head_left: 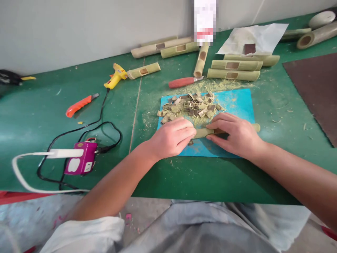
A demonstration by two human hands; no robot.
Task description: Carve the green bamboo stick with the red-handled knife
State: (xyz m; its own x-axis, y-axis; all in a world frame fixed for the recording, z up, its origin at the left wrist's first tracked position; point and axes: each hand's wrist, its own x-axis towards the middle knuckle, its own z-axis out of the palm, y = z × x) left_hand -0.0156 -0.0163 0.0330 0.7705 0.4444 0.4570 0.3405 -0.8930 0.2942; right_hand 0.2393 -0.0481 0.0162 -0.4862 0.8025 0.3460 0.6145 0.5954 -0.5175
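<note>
A slim bamboo tube point(204, 133) lies roughly level over the front of a blue mat point(244, 102). Its left end is hidden inside my left hand point(173, 137), whose fingers are closed around it. My right hand point(235, 133) grips the same tube farther right, thumb on the near side and fingers over the far side; the tube's right end sticks out past that hand. Just beyond my hands is a heap of small square bamboo chips point(195, 106) mixed with shavings. A small dark chip point(191, 142) rests beneath the tube near my left hand.
Behind the mat lies a red-handled knife point(181, 82). Notched bamboo tubes point(233, 75) line the wall side. To the left are an orange utility knife point(80, 105), a yellow glue gun point(116, 77) and a purple power adapter point(81, 158) with cords. A brown sheet point(316, 88) lies right.
</note>
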